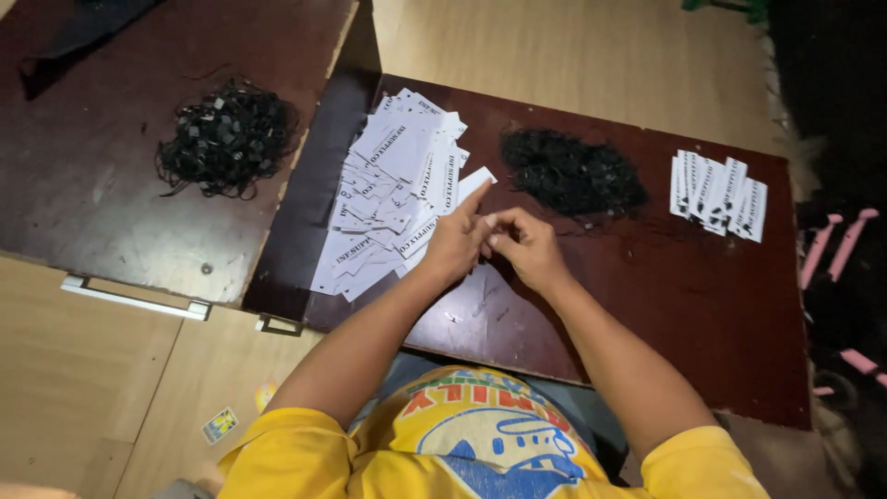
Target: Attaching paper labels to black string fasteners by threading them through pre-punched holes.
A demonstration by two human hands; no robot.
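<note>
Dark brown table (702,305), a second one (83,176) to its left, pale floor (83,370) around.

Loose heap of white paper tags (393,199) on the left part of the near table, within reach of the left hand.

Black pile of strings (573,174) at the far middle; a similar pile (226,139) sits on the left table.

Small neat row of tags (719,194) far right, set apart from the heap.

Left hand (457,245) pinches one tag (473,182) at its end, forefinger raised. Right hand (528,245) touches it, fingertips closed narrow on something too small to tell.
</note>
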